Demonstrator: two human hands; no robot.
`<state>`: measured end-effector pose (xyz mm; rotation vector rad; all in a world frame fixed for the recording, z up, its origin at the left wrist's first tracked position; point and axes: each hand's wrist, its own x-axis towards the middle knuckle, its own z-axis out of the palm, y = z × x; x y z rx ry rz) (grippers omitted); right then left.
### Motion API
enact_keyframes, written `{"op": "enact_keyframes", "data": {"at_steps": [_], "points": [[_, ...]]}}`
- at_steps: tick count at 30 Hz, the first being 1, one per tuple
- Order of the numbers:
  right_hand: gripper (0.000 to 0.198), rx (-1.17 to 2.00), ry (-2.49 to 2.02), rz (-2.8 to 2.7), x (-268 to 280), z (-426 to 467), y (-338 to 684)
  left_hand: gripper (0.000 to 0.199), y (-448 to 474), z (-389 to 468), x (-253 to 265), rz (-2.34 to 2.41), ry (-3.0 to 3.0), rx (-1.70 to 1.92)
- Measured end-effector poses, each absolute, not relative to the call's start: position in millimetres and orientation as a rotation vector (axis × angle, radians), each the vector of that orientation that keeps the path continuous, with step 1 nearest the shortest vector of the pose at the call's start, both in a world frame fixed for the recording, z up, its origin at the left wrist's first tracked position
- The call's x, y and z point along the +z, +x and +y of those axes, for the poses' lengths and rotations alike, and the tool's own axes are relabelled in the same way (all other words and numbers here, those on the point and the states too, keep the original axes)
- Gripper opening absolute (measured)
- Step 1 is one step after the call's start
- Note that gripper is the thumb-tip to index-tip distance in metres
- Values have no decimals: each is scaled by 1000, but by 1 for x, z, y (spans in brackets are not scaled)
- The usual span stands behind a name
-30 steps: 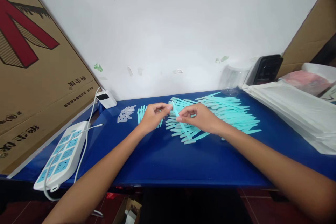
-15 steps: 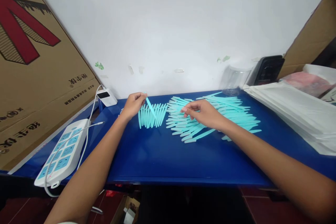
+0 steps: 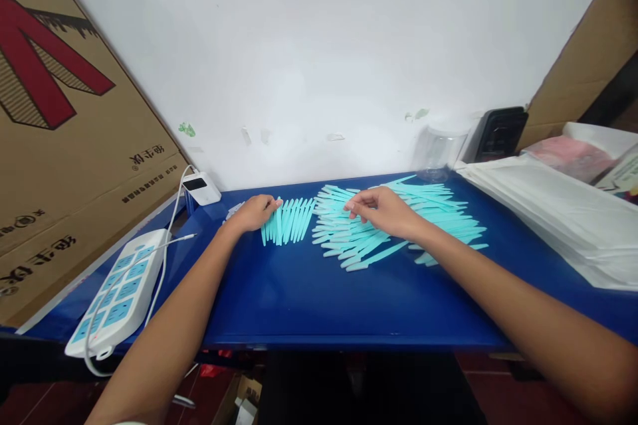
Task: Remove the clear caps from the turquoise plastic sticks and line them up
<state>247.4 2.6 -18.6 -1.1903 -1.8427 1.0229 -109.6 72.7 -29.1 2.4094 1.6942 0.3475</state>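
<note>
My left hand (image 3: 256, 212) pinches the upper end of a slim turquoise eyebrow razor (image 3: 279, 226) over the left end of a neat row of similar razors (image 3: 298, 220). The razors in that row stand side by side, slightly slanted. Over the middle of a larger pile of turquoise razors (image 3: 359, 242) hovers my right hand (image 3: 383, 211), its fingers curled and the thumb and forefinger drawn together. Whether anything is between those fingertips cannot be made out. My right hand and forearm hide part of the pile.
All of this lies on a blue table (image 3: 309, 305) against a white wall. A power strip (image 3: 117, 295), cables and a small white device (image 3: 202, 187) are at left beside a large carton (image 3: 74, 146). At right are a clear jar (image 3: 442, 149), a black object (image 3: 500, 134) and stacked white bags (image 3: 558, 212).
My left hand has lowered the razor from a tilted, raised position down onto the left part of the row. My right hand stays over the pile, its fingers slightly more closed.
</note>
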Motion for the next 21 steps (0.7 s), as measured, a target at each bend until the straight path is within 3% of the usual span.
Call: {"op": "enact_keyframes", "data": {"at_steps": [14,21], "points": [[40,985,-1183,-1904,-21,5,249,46,-106,71,-34,1841,2492,331],[26,366,-1308,-2231,-23,17,267,41,-88,56,-21,1877,2594,618]]}}
